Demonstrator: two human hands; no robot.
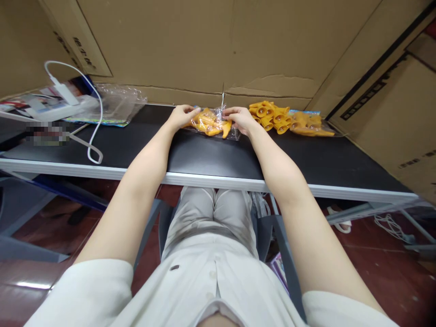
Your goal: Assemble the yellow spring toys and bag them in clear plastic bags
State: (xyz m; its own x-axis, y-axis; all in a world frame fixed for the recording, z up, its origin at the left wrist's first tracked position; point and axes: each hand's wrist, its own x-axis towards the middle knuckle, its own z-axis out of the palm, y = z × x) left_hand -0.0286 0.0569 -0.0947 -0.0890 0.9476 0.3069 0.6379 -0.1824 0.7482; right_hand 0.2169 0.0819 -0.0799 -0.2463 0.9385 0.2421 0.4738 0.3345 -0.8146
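Note:
A clear plastic bag (208,123) with several yellow-orange plastic pieces inside lies on the black table in front of me. The pieces look curved and horn-like, but their exact kind is hard to make out. My left hand (183,116) is closed on the bag's left end, thumb on top. At the opposite end, my right hand (240,119) pinches the bag's right side, some of its fingertips hidden. Just right of that hand sits a loose pile of yellow cone-ended pieces (271,116). Beyond the pile lies another filled clear bag (308,124) with a blue top strip.
Flat clear bags (117,104) lie at the left back. Beside them are a white power strip (66,106) and a looping white cable (101,113). Tall cardboard (190,45) walls the table's back and right. A metal edge (218,180) runs along the front.

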